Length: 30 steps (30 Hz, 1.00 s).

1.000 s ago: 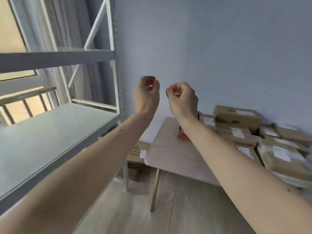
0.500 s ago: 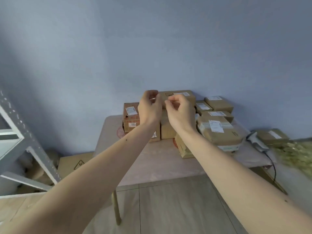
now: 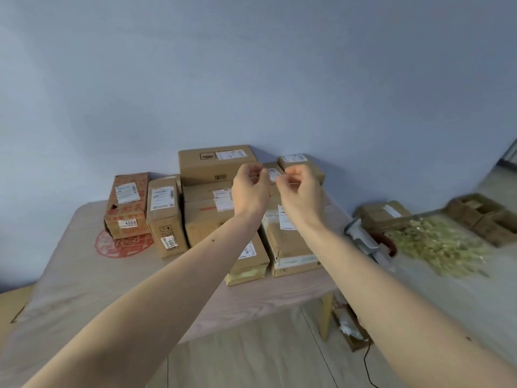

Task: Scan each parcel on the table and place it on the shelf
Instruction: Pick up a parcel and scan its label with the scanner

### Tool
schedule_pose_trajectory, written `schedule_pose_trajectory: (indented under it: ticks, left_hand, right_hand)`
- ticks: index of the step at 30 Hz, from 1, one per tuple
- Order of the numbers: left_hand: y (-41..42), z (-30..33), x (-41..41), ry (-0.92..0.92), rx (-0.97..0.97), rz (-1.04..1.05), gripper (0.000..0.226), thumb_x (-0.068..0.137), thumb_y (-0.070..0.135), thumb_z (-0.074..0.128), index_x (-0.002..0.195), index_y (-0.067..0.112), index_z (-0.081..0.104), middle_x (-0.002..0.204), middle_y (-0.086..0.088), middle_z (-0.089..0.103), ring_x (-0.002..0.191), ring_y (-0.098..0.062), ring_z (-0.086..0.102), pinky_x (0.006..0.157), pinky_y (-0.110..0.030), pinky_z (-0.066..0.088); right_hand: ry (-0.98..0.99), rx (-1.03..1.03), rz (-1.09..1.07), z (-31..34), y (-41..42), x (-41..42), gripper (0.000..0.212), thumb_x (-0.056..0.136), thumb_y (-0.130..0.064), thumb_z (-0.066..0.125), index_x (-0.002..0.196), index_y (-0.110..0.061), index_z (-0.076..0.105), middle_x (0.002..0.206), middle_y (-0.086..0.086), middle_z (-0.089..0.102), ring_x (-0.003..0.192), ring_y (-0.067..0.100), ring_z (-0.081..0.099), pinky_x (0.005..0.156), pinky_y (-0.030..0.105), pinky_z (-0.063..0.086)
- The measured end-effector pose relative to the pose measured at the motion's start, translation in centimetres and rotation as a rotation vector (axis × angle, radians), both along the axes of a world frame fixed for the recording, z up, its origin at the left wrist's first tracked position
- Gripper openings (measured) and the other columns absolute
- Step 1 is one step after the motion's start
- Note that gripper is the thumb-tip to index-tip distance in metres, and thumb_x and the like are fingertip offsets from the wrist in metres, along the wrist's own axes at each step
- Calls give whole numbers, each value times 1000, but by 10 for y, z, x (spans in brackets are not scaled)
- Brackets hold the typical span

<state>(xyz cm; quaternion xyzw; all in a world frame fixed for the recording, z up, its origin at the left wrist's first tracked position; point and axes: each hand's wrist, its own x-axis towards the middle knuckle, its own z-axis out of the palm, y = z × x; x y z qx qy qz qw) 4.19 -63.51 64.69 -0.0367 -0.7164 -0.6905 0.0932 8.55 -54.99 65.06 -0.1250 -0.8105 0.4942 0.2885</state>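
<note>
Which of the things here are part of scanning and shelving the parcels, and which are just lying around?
For the job:
- parcels stacked on the table
- handheld scanner at the table's right end
- left hand and right hand, both empty

Lying about:
- flat cardboard on the floor
- yellowish heap, blurred

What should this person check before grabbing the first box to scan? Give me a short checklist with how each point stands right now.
1. Left hand free: ok, fingers curled, nothing in it.
2. Right hand free: ok, curled, holding nothing.
3. Scanner within sight: ok, it lies on the table's right end, not yet picked up.
4. Parcels waiting: ok, several boxes stand on the table, such as the red-printed box on the left.
5. Label facing up for scanning: ok on the large top box; cannot tell for boxes hidden behind the hands.
6. Shelf space free: cannot tell, the shelf is out of view.
</note>
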Motion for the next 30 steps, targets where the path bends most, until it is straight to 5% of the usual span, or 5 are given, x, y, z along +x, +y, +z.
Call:
schedule_pose_trajectory:
  ticks: [7, 14, 19, 24, 30]
  left_hand:
    - [90, -35, -57, -73, -35, -86, 10, 98, 24, 55, 108, 23, 59, 98, 14, 62, 95, -7, 61, 78, -22, 49]
    - [156, -76, -120, -145, -41, -204, 24, 99, 25, 54, 123, 19, 58, 119, 7, 60, 102, -2, 57, 75, -15, 43]
    - [209, -103, -148, -212, -69, -266, 20, 99, 22, 55, 118, 18, 60, 109, 10, 60, 95, 3, 56, 76, -16, 45]
    - [268, -141, -159, -358, -58, -289, 18, 97, 21, 58, 113, 18, 62, 104, 7, 64, 104, -14, 62, 96, -37, 53]
    - [333, -200, -161, -597, -62, -251, 29, 96, 33, 54, 118, 17, 62, 106, 2, 66, 106, -18, 63, 99, -46, 52]
  right_hand:
    - [-66, -16, -45, -31, 101, -43, 17, 95, -26, 62, 110, -19, 59, 99, -9, 63, 91, 8, 63, 79, 19, 47]
    - [-142, -47, -67, -62, 192, -96, 25, 94, -29, 64, 116, -18, 58, 98, -14, 61, 95, 7, 63, 67, 3, 38]
    - [-234, -53, -58, -93, 246, -123, 24, 94, -27, 65, 116, -19, 57, 92, -21, 56, 85, -1, 58, 67, 0, 39]
    - [-339, -73, -77, -133, 308, -139, 22, 94, -27, 66, 112, -17, 60, 100, -8, 63, 90, 6, 60, 82, 21, 43]
    - [-501, -103, -72, -194, 386, -151, 27, 94, -24, 66, 117, -11, 60, 100, -3, 62, 96, 14, 60, 84, 25, 43]
